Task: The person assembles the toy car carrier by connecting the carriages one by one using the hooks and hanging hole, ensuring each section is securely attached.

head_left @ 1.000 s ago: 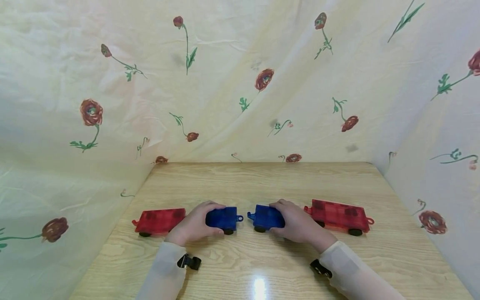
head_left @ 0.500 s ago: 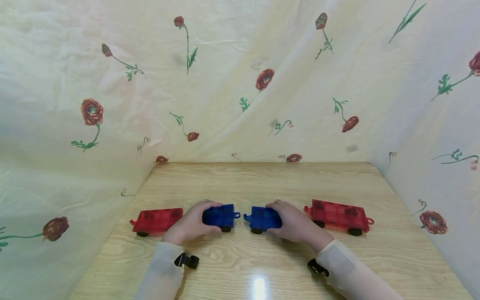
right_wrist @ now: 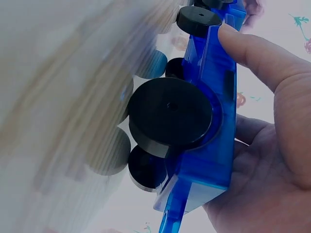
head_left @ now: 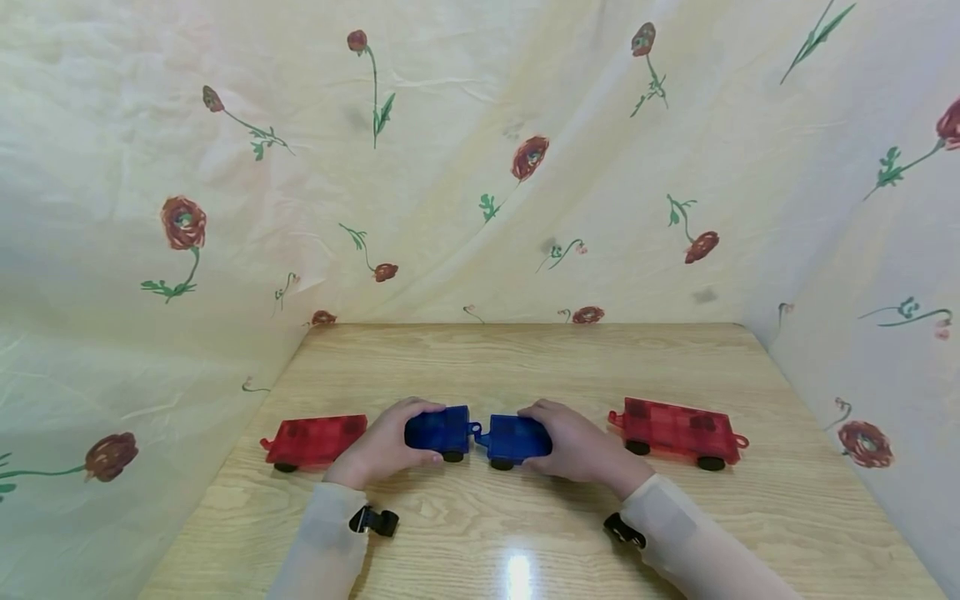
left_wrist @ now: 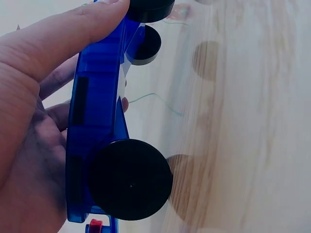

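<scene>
In the head view my left hand (head_left: 382,442) grips a blue toy train car (head_left: 437,430), thumb on the near side and fingers over the far side. My right hand (head_left: 576,442) holds a second blue car (head_left: 519,437) the same way. The right car's hook meets the left car's ring (head_left: 475,428) between them; whether they are linked, I cannot tell. Black wheels (left_wrist: 130,179) show under the left car in the left wrist view, with a bit of red (left_wrist: 95,226) at its rear coupling. In the right wrist view the right car's wheels (right_wrist: 170,114) face the tabletop.
A red car (head_left: 318,440) lies left, partly behind my left hand. Another red car (head_left: 678,432) stands right, apart from the right blue car. All are on a wooden table (head_left: 525,358), enclosed by flowered cloth (head_left: 450,183). Black buckles (head_left: 373,522) hang at both wrists.
My right hand has brought its blue car leftward until its hook meets the left car's ring. The left hand, its blue car and the left red car shifted slightly left, then stayed nearly still.
</scene>
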Tool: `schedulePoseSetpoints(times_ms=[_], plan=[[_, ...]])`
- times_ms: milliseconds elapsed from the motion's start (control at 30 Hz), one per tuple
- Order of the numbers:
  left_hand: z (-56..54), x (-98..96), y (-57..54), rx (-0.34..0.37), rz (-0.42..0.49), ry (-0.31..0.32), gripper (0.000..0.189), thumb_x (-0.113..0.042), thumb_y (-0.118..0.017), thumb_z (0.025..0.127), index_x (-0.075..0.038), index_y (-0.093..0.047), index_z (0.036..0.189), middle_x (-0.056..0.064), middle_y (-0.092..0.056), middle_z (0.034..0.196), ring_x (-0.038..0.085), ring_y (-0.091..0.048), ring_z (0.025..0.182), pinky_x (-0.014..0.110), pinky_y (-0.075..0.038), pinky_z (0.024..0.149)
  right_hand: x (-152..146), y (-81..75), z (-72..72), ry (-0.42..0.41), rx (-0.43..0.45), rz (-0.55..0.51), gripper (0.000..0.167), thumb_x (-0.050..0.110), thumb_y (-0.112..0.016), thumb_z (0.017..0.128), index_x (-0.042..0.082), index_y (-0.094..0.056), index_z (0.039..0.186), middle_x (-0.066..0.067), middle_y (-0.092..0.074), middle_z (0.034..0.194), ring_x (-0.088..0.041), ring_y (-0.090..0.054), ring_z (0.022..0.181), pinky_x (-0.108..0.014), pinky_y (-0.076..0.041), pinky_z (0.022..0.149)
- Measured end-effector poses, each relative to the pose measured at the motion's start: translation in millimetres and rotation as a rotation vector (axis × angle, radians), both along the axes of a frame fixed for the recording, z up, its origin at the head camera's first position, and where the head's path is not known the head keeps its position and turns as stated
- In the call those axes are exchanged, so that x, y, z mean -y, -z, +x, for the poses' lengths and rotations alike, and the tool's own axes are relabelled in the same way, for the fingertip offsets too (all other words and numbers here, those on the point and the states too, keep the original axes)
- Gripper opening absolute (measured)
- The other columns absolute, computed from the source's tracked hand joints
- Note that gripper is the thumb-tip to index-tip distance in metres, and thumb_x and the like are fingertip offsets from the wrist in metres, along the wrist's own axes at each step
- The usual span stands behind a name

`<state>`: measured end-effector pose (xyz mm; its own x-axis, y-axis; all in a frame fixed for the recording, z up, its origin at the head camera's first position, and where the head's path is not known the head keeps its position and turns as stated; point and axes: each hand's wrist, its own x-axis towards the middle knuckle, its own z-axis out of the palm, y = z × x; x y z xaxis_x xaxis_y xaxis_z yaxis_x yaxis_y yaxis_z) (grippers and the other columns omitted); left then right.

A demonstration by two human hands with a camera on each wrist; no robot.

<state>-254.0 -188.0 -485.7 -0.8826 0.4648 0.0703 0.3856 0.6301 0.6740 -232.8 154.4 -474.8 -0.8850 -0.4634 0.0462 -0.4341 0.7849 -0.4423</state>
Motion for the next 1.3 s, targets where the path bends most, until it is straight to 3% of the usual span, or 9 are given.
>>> schedulePoseSetpoints(times_ms=[233, 567, 767, 1100, 1300], plan=[[0.8, -0.4, -0.5, 0.001, -0.003, 0.001, 0.076, -0.044, -0.091, 0.081, -0.033, -0.058, 0.148, -0.015, -0.055, 0.144, 0.021, -0.048, 0.141, 0.054, -0.039, 0.117, 5.3, 0.5, -3.3, -0.037, -0.008, -0.021, 0.077, 0.043, -0.09, 0.083, 0.012, -0.06, 0.146, 0.0, -0.062, 0.134, -0.021, -0.059, 0.12, -0.05, -0.052, 0.104], [0.5, -0.9, -1.4, -0.013, -0.026, 0.019, 0.075, -0.044, -0.09, 0.082, -0.03, -0.059, 0.148, -0.011, -0.056, 0.145, 0.023, -0.048, 0.14, 0.055, -0.041, 0.115, 4.3, 2.2, -3.5, -0.019, 0.021, -0.031, 0.076, 0.044, -0.089, 0.084, 0.015, -0.059, 0.148, 0.002, -0.061, 0.134, -0.021, -0.058, 0.12, -0.051, -0.052, 0.104], [0.8, -0.1, 0.2, 0.006, -0.041, 0.016, 0.076, -0.044, -0.09, 0.082, -0.035, -0.057, 0.15, -0.015, -0.054, 0.147, 0.022, -0.046, 0.143, 0.053, -0.04, 0.116, 4.6, 2.1, -2.8, 0.0, 0.049, -0.033, 0.076, 0.044, -0.089, 0.084, 0.016, -0.059, 0.148, 0.001, -0.061, 0.135, -0.022, -0.058, 0.121, -0.052, -0.052, 0.104], [1.3, 1.4, 0.7, 0.015, -0.025, 0.028, 0.078, -0.045, -0.09, 0.081, -0.031, -0.058, 0.151, -0.003, -0.051, 0.155, 0.029, -0.043, 0.146, 0.058, -0.04, 0.115, 4.7, 0.8, -2.5, -0.013, 0.046, -0.03, 0.076, 0.041, -0.089, 0.085, 0.013, -0.058, 0.149, -0.002, -0.06, 0.137, -0.023, -0.058, 0.121, -0.051, -0.052, 0.104], [1.9, 3.0, -0.3, 0.025, -0.037, -0.006, 0.077, -0.04, -0.091, 0.082, -0.032, -0.058, 0.151, -0.007, -0.051, 0.153, 0.026, -0.044, 0.145, 0.055, -0.041, 0.115, 3.2, 0.1, -2.2, -0.014, 0.047, -0.019, 0.077, 0.042, -0.089, 0.085, 0.014, -0.058, 0.149, -0.002, -0.06, 0.138, -0.023, -0.057, 0.122, -0.052, -0.051, 0.105]])
